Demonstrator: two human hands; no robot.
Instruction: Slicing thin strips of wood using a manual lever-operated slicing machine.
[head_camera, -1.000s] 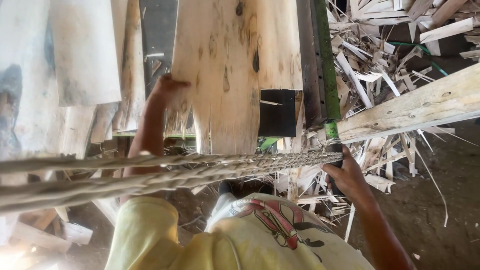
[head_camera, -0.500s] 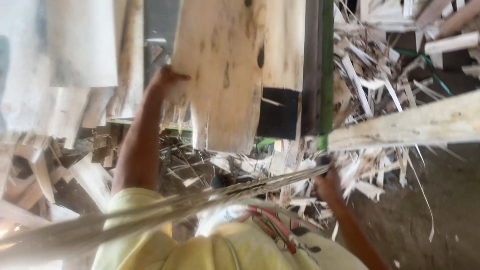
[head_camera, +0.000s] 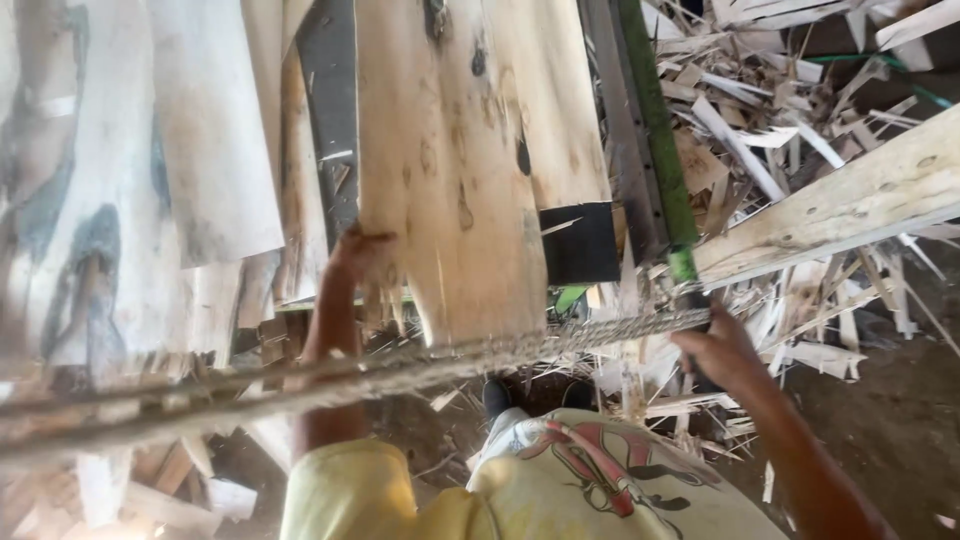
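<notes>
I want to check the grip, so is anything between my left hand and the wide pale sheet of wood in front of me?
Nothing visible. The left hand is already against the lower edge of the wood sheet. A blurred rope crosses in front of the forearm, nearer the camera, not between hand and sheet.

The person wears a pale yellow short-sleeved shirt (head_camera: 400, 495) with a red and dark printed graphic (head_camera: 590, 470) across the light front panel. Both forearms are bare below the sleeves. The left hand (head_camera: 355, 250) and right hand (head_camera: 720, 350) carry no gloves. Dark footwear (head_camera: 500, 395) shows below the shirt hem.
</notes>
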